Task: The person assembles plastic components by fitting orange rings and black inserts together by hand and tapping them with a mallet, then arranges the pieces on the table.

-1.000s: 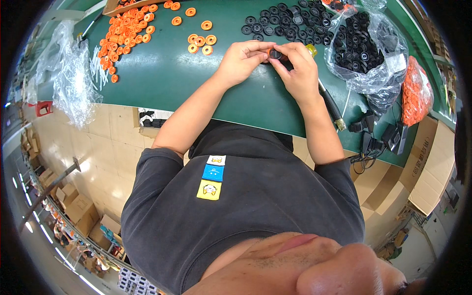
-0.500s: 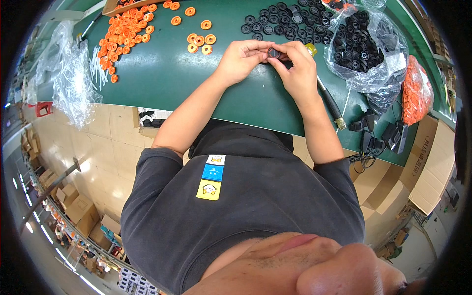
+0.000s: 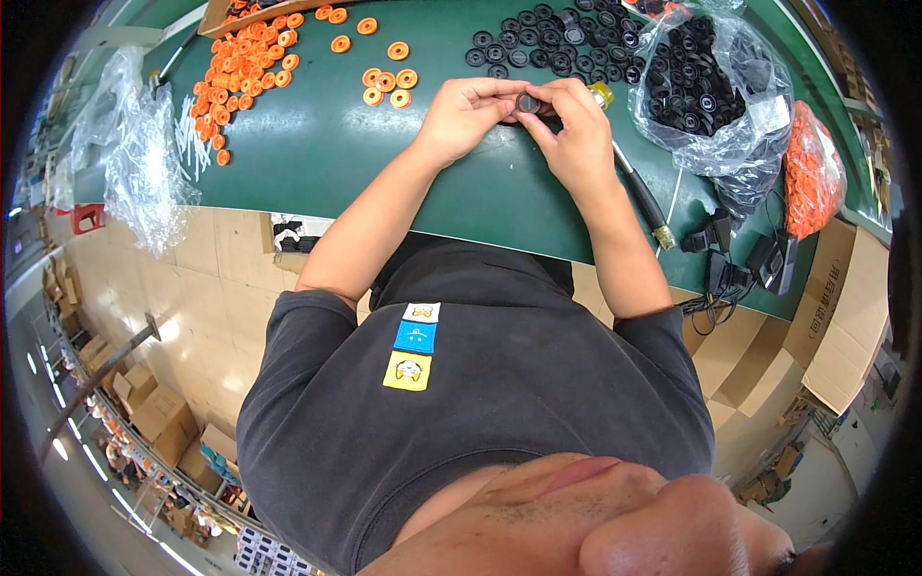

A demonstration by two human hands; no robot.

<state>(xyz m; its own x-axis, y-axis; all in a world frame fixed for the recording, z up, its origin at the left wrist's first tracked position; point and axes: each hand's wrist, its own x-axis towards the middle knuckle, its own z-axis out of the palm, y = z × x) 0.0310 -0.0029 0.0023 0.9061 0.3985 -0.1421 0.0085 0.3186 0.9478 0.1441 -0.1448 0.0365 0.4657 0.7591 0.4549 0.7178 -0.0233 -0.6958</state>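
Both hands meet over the green table (image 3: 336, 168), and between their fingertips sits a small round cap (image 3: 528, 103), dark in colour. The cap is raised in the grip in front of the person, between the pile of black wheels (image 3: 552, 38) and the near edge of the table. Its flat round face is turned up toward the camera, slightly tilted, so it shows as a near circle. Being a disc, it has no long side across that face; its axis runs through the middle of the face, roughly toward the head. How thick it is, and what lies beneath it, cannot be told, since the fingers cover the underside.

The left hand (image 3: 468, 117) pinches the cap from the left, with thumb and fingers stretched toward the right. The right hand (image 3: 574, 125) grips it from the other side, thumb below and bent fingers above. Just beside the right hand lies a tool with a black grip (image 3: 642, 195). Five orange wheels (image 3: 385, 82) form a small cluster to the left of the hands, near them.

A second ago, orange showed next to the dark face between the fingers; now the dark face shows rounder and no orange stands out there. Both hands keep their pinch, and the cluster lies in the same arrangement.
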